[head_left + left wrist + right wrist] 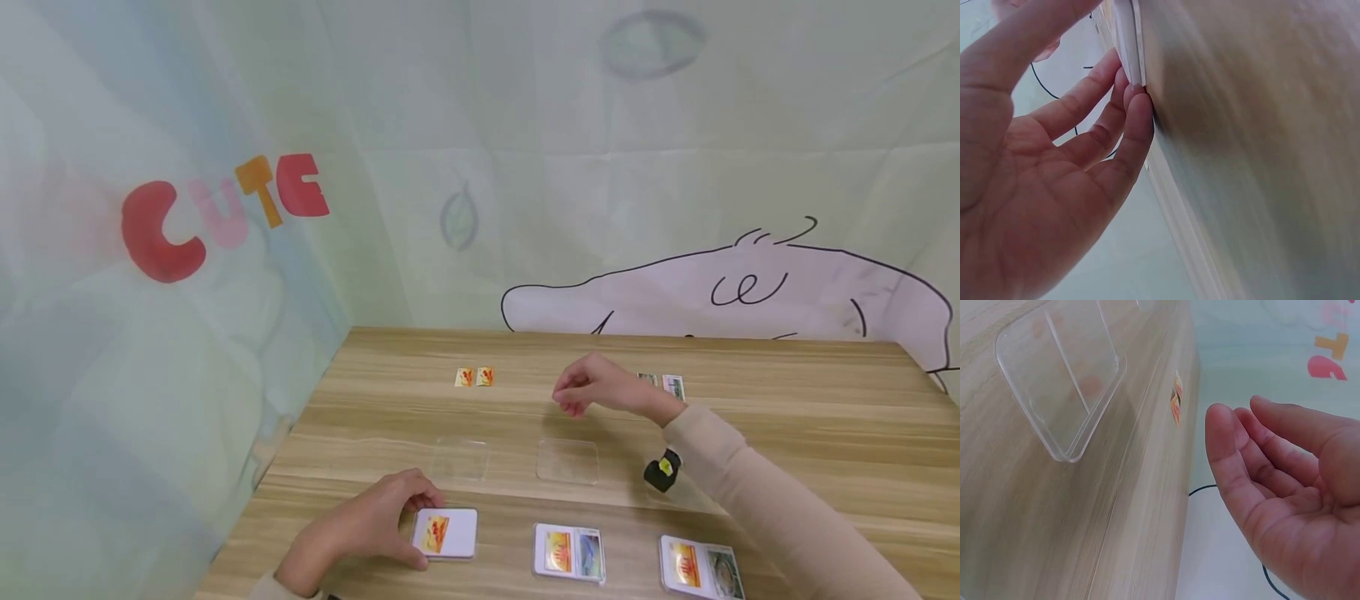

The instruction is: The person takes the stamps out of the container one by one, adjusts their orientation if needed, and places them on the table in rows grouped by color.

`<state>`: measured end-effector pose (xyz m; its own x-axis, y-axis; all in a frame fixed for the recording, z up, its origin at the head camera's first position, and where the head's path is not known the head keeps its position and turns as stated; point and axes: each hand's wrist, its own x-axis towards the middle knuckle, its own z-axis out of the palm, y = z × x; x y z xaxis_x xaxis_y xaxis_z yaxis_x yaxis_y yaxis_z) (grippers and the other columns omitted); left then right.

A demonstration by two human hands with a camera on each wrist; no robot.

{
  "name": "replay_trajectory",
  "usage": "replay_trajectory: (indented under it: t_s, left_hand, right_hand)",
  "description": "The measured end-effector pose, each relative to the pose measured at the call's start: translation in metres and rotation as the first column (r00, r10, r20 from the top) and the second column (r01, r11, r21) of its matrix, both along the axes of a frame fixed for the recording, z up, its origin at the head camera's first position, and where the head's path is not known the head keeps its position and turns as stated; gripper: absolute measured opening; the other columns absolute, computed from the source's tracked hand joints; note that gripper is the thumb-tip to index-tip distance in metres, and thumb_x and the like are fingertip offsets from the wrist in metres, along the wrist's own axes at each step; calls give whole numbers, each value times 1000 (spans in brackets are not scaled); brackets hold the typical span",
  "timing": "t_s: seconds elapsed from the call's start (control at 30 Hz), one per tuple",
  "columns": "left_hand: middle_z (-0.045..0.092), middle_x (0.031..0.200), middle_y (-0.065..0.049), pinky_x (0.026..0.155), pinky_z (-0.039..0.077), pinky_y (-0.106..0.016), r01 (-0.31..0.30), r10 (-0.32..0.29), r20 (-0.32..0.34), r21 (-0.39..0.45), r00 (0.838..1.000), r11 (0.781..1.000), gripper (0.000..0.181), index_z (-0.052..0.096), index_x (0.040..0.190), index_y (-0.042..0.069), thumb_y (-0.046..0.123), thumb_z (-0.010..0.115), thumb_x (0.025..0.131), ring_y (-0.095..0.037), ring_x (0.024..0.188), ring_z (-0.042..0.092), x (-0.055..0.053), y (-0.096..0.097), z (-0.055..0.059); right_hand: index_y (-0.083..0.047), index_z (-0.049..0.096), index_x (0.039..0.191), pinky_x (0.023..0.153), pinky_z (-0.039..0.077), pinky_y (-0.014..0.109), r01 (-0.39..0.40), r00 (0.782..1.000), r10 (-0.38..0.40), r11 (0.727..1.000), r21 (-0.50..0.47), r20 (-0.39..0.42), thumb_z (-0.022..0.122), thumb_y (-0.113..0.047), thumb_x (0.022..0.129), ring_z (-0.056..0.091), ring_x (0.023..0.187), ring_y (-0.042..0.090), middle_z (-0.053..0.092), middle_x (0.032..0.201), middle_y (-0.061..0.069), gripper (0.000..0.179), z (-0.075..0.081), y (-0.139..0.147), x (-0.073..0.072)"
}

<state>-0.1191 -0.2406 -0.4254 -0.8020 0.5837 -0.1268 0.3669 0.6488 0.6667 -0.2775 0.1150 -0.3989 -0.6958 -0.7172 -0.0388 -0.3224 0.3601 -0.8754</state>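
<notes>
Backdrop: I see a pale printed cloth [480, 167] with colourful "CUTE" lettering [163, 242].
Desk: wood-grained desk [360, 433], carrying everything I handle.
Left hand: my left hand [375, 517] grips the left case's edge between thumb and fingertips.
Right hand: my right hand [603, 385] hangs above the far part, fingers loosely bent, thumb apart, holding nothing.
Cases: left case [463, 533], at the near side, shows one orange stamp [436, 532] on white; middle case [570, 552] and right case [703, 568] show two pictures each.
Clear covers: two transparent covers [567, 462] lie beyond the cases.
Dark object: a black piece [658, 477] with a yellow patch; I cannot tell what.
Loose stamps: an orange pair [485, 377] at far left; another pair [673, 387] beside my right wrist.
</notes>
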Motion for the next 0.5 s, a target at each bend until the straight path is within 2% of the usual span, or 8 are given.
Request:
replay_trajectory:
  t_s: [0.23,0.5]
  left_hand:
    - [56,102,8,84,49,-27,1,-1,2,7,1000,1000,54,65,109,12,27,95,66,-8,93,52,0,-1,-1]
    - [56,101,8,84,50,-27,-3,3,-6,2,1000,1000,54,65,108,13,28,95,66,-7,93,52,0,0,-1]
  right_hand:
    - [14,66,100,68,59,35,-9,1000,10,1000,-24,25,62,-3,97,67,73,20,70,84,16,17,-3,-6,1]
    - [13,66,100,68,59,36,-40,999,40,998,-38,17,63,-5,97,66,72,19,69,84,18,18,-3,-15,4]
